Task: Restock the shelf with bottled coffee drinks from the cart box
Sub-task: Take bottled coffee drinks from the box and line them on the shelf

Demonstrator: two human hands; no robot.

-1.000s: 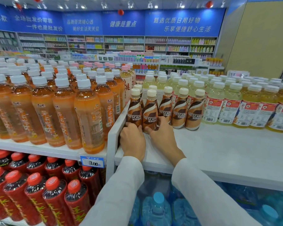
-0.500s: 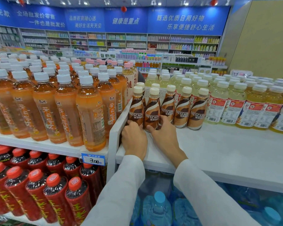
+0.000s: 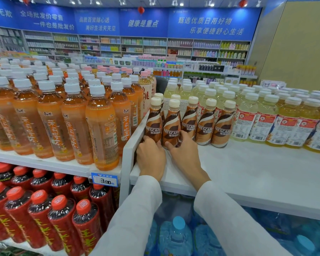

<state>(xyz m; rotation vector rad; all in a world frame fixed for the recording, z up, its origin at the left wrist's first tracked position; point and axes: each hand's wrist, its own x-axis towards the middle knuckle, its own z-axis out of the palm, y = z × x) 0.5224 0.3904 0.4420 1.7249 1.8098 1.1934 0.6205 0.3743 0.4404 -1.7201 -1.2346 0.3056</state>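
Head view: one wide frame, looking down on a white laminate shelf [image 3: 248, 172] in a shop aisle.
Left hand [image 3: 151, 159]: fingers curled round the foot of the left-end coffee bottle [image 3: 154, 124], brown-and-cream plastic with a cream cap. It stands upright beside the white divider [image 3: 127, 167] at its 9 o'clock.
Right hand [image 3: 185, 156]: thumb and fingers grip the base of the second coffee bottle [image 3: 172, 128], same make, just at the first one's 3 o'clock.
Coffee row [image 3: 205, 126]: three more matching bottles at 3 o'clock of the held pair, others behind at 12 o'clock.
Change: over the last second neither grip has let go and both bottles have barely shifted; only the viewpoint has closed in.
Meaning: judged a final squaring-up of two placed bottles, with release next. Bare shelf at 4 o'clock suggests more stock is due.
Cart box: not in view.
Neighbours: orange tea bottles [image 3: 102, 126] at 9 o'clock; pale yellow drink bottles [image 3: 262, 122] at 3 o'clock.
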